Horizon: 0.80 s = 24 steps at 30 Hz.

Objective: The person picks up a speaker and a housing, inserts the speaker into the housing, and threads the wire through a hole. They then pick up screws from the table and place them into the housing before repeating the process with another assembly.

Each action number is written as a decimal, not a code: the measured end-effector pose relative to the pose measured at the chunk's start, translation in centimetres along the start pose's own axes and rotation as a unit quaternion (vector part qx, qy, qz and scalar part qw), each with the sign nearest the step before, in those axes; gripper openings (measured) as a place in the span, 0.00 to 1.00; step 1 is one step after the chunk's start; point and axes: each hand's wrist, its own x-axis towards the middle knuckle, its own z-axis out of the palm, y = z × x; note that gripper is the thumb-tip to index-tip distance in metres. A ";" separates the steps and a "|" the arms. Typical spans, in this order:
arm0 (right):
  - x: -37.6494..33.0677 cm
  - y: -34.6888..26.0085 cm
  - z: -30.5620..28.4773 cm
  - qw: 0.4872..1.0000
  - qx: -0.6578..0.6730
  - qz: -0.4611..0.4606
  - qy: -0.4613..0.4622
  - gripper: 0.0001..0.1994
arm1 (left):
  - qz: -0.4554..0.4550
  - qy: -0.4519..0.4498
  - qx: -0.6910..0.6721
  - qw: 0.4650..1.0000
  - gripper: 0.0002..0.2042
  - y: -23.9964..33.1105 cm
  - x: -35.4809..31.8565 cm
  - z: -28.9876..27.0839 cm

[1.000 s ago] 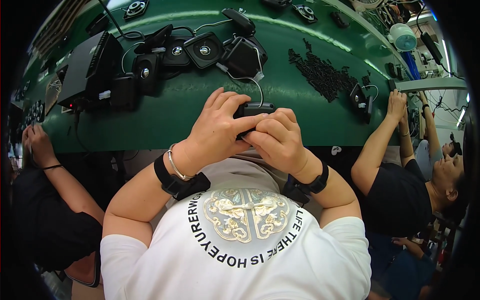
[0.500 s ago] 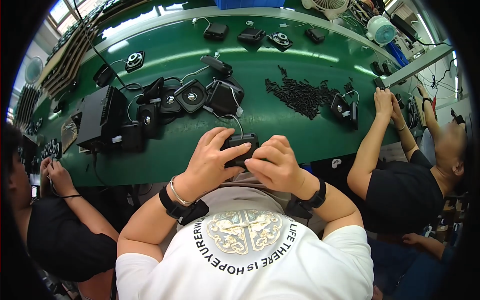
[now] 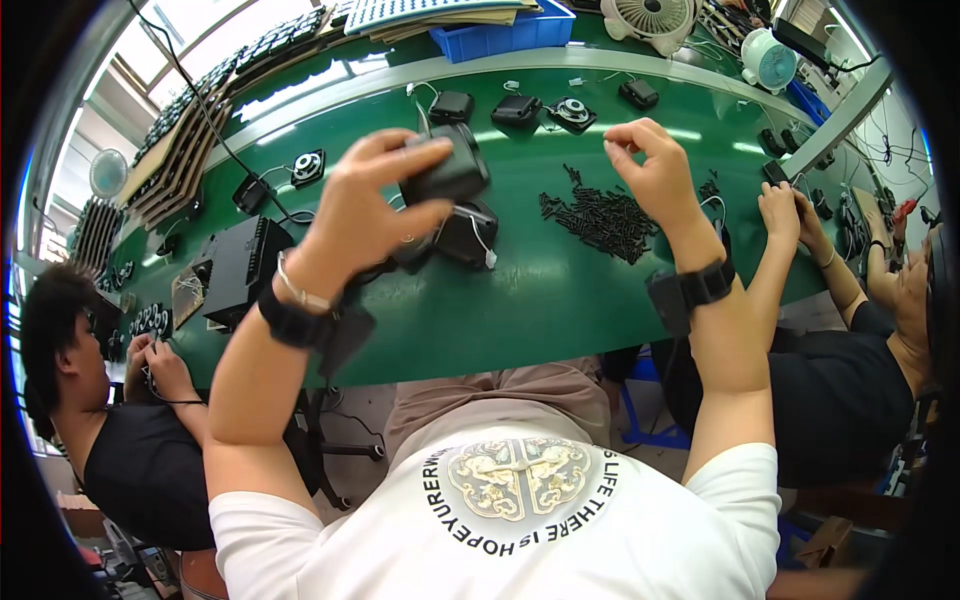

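My left hand [image 3: 375, 195] grips a black speaker box [image 3: 447, 165] between thumb and fingers, lifted over the bench and slightly blurred. A white-plugged cable hangs by a dark speaker housing [image 3: 468, 228] below it, partly covered by the hand and box. My right hand [image 3: 650, 170] is raised further right, with its fingers curled and thumb and fingertips close together. Whether anything is pinched there is too small to tell. Below and left of that hand lies a heap of small black rod-shaped pieces [image 3: 598, 217].
Several speaker units, including an exposed round speaker [image 3: 571, 112], lie along the far side of the green bench [image 3: 530, 320]. A black box-shaped device [image 3: 245, 265] stands left. A blue crate [image 3: 505, 35] and a fan [image 3: 650, 22] are beyond. Co-workers sit on both sides.
My left hand has lifted the speaker box from the bench's near edge, forward and leftward. My right hand has left the box and moved forward and right, beyond the heap. The view has shifted.
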 end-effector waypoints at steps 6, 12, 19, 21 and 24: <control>6.9 11.4 1.9 0.982 -0.148 0.015 -0.113 0.21 | -0.139 -0.058 0.149 0.977 0.26 -15.7 9.2 0.1; 12.5 17.6 6.1 0.874 -0.325 0.040 -0.360 0.39 | -0.261 -0.151 0.131 0.944 0.28 -24.6 11.8 4.2; 15.2 19.4 9.0 0.813 -0.355 0.008 -0.462 0.46 | -0.265 -0.142 0.140 0.943 0.30 -27.0 9.9 6.5; 15.7 19.2 8.9 0.797 -0.374 0.004 -0.475 0.46 | -0.223 -0.125 0.136 0.957 0.32 -27.1 9.7 6.6; 16.0 18.8 8.2 0.790 -0.371 -0.003 -0.488 0.44 | -0.237 -0.159 0.109 0.952 0.29 -26.8 10.6 6.1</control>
